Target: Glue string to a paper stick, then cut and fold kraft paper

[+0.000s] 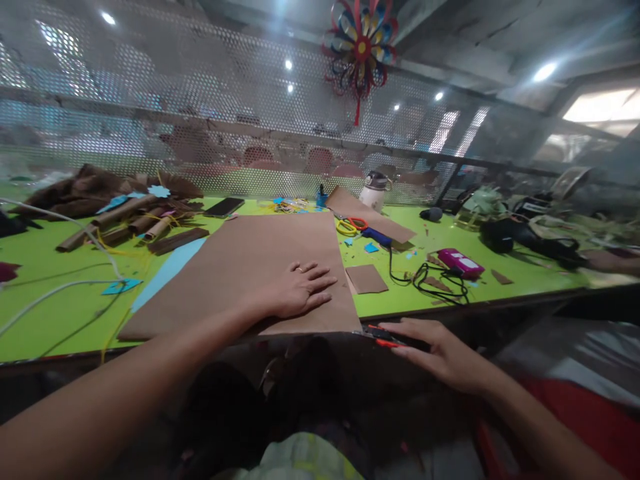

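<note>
A large brown paper sheet (pixel 240 267) is lying flat at the near middle of the bright green desk (pixel 530 273), its near edge running along the desk's. It is looking light and fairly stiff, likely to slide or crease; its side edges are offering the safest hold. The left hand (pixel 300 290) is spreading wide over its right part, fingers pressing flat. The right hand's grip is closing around a red-and-black-handled tool (pixel 380 333), its tip meeting the sheet's near right corner. A light blue sheet (pixel 167 273) is showing past the left edge. Just right, a small brown paper piece (pixel 367 279) is sitting near. Farther out, yellow-handled scissors (pixel 346 228) and a coiled black cord (pixel 425 277) are crowding the right side, while brown paper rolls (pixel 160 227) and a dark phone (pixel 225 207) are occupying the far left.
</note>
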